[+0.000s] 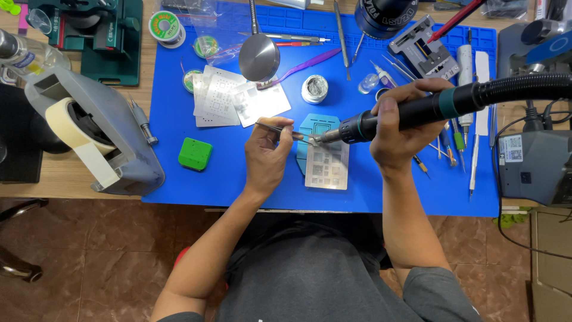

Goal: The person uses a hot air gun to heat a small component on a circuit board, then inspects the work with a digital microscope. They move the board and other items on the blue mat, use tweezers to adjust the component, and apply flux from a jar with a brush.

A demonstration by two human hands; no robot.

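L hand point(268, 152) pinching thin metal tweezers point(279, 127), fingers closed on them, tips pointing right toward the metal stencil point(326, 164). Tweezer tips meet the hot-air nozzle tip right at the stencil's top-left corner. Can't tell if tips hold anything, too small.

R hand point(396, 128) wrapped tight around hot-air handpiece point(417, 110), black w/ green ring, nozzle aimed left and down at that same corner. Black hose runs off to the desk's right edge, toward the grey station unit point(533, 164).

Stencil sits on a teal holder plate point(319, 126), roughly mid blue mat point(179, 149), near the mat's front edge, between both hands.

Other stuff on mat:
- stack of spare stencils point(235, 98), left of centre, well apart from the work
- green square block point(195, 154), front-left, near mat's left edge
- small open tin w/ grey paste point(314, 89), just behind the holder
- round metal disc on stem point(259, 58), back centre
- grey clamp fixture point(424, 50), back right
- row of picks/drivers point(468, 137) along right side, partly behind R hand
- solder spool point(165, 27), back-left corner

Off mat, desk's left side: grey tape dispenser point(113, 143) w/ masking tape roll, touching mat's left edge. Green jig point(98, 36) at back-left of desk.
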